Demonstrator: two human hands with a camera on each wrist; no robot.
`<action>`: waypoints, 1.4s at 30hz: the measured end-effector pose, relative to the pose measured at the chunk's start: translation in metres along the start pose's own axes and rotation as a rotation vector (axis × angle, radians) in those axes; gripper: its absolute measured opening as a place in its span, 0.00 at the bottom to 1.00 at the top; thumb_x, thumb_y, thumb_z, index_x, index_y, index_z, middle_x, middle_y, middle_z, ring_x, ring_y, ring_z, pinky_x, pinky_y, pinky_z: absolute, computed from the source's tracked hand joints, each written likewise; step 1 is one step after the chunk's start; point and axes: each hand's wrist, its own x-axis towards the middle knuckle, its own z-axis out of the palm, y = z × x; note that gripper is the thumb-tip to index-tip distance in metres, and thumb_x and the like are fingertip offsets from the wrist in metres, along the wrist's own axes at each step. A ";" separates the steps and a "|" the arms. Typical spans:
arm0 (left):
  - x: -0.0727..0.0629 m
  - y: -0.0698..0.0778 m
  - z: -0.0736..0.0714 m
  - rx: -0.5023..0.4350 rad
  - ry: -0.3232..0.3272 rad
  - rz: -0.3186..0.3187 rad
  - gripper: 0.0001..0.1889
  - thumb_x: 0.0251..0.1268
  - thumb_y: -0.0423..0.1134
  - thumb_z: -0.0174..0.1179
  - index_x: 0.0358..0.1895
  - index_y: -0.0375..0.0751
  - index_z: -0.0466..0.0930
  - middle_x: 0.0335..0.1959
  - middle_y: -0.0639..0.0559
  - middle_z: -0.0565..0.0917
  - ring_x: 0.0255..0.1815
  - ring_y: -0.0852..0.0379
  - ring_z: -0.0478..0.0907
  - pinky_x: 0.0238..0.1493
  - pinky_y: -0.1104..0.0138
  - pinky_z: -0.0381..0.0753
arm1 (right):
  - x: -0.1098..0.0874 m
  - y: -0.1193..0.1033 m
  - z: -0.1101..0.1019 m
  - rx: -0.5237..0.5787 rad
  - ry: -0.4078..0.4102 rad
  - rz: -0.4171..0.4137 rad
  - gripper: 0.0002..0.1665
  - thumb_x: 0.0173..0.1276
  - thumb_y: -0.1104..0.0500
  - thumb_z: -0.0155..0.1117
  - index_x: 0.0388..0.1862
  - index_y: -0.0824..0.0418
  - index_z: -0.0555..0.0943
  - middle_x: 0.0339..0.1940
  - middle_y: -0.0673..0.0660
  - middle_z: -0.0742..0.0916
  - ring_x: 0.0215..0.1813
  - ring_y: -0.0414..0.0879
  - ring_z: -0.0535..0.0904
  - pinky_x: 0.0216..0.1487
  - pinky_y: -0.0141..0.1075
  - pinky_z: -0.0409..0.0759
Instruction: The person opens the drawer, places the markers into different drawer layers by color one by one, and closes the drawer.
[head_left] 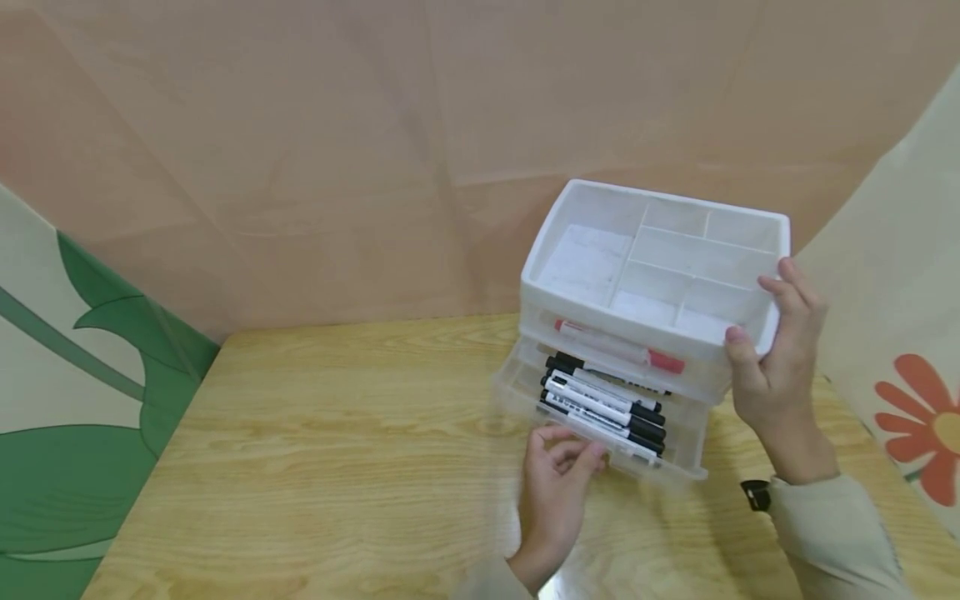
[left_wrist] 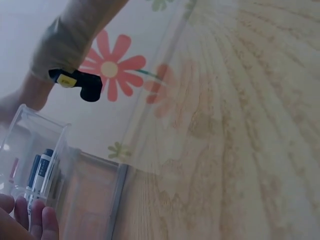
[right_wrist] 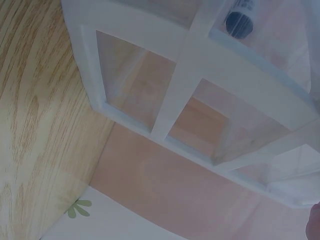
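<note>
A white plastic desktop organizer (head_left: 652, 321) with a divided top tray stands at the right of the table. Its lower clear drawer (head_left: 686, 437) is pulled out toward me and holds several black-capped white markers (head_left: 600, 408). A red marker (head_left: 618, 344) shows through the closed drawer above. My left hand (head_left: 553, 492) pinches the front edge of the pulled-out drawer, and its fingers (left_wrist: 36, 222) show at that edge in the left wrist view. With thumb and fingers my right hand (head_left: 783, 375) grips the organizer's right side near the top rim.
The wooden table (head_left: 337, 467) extends to the left of the organizer. Behind it hangs a plain brownish backdrop (head_left: 337, 167). Flower-patterned cloth (head_left: 918, 333) borders the right side, and a green leaf print (head_left: 67, 475) the left. A black strap piece (head_left: 756, 495) sits by my right cuff.
</note>
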 end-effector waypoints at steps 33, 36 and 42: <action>0.029 -0.005 0.023 -0.112 0.023 0.067 0.20 0.61 0.32 0.67 0.51 0.34 0.68 0.37 0.41 0.87 0.32 0.55 0.84 0.39 0.68 0.88 | 0.000 -0.006 0.004 0.027 0.051 -0.007 0.51 0.68 0.30 0.53 0.62 0.77 0.66 0.72 0.62 0.68 0.73 0.49 0.64 0.71 0.26 0.64; 0.031 -0.003 0.024 -0.115 0.019 0.060 0.20 0.61 0.32 0.67 0.51 0.34 0.68 0.37 0.42 0.87 0.33 0.54 0.84 0.40 0.67 0.88 | 0.000 -0.007 0.004 0.029 0.052 -0.006 0.51 0.67 0.30 0.53 0.62 0.77 0.66 0.72 0.62 0.67 0.74 0.49 0.63 0.72 0.26 0.63; 0.038 -0.002 0.030 -0.119 0.041 0.059 0.19 0.60 0.30 0.67 0.50 0.33 0.68 0.35 0.40 0.87 0.29 0.58 0.82 0.37 0.69 0.87 | -0.001 -0.007 0.003 0.023 0.038 -0.004 0.50 0.68 0.31 0.53 0.62 0.76 0.66 0.73 0.61 0.67 0.74 0.49 0.63 0.72 0.29 0.65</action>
